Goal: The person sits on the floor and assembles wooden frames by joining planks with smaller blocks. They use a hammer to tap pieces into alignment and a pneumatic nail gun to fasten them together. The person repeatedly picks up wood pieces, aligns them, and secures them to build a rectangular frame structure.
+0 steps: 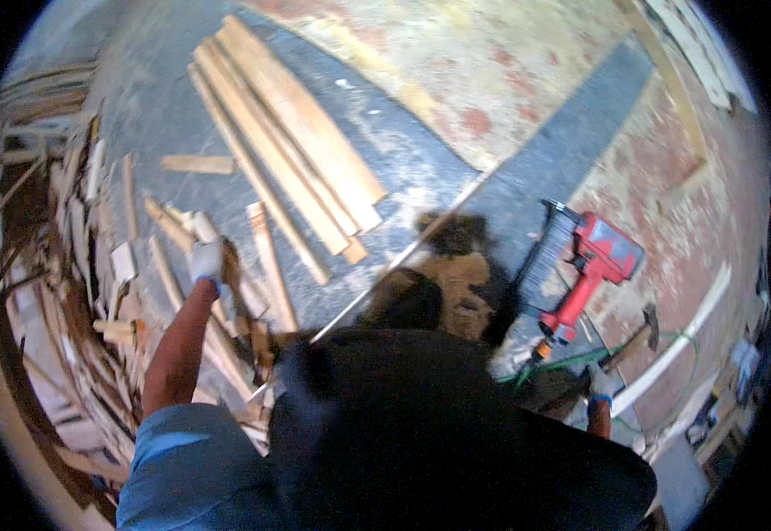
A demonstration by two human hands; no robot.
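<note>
My left hand (207, 260), in a pale glove with a blue cuff, is over the short wood strips (169, 227) on the left. Blur hides its fingers, so I cannot tell whether it grips one. Low on the right, my gloved right hand (601, 384) is closed around the handle end of a hammer (637, 339), whose head points up and away. A red and grey nail gun (594, 265) lies on the floor just beyond that hand, with a green hose (571, 360) near its handle end.
Several long planks (288, 115) lie side by side ahead on a dark sheet (421, 133). Heaped scrap wood (71, 327) lines the left side. A thin pale strip (412, 246) runs diagonally in front of me. A white curved strip (676, 341) lies right of the hammer.
</note>
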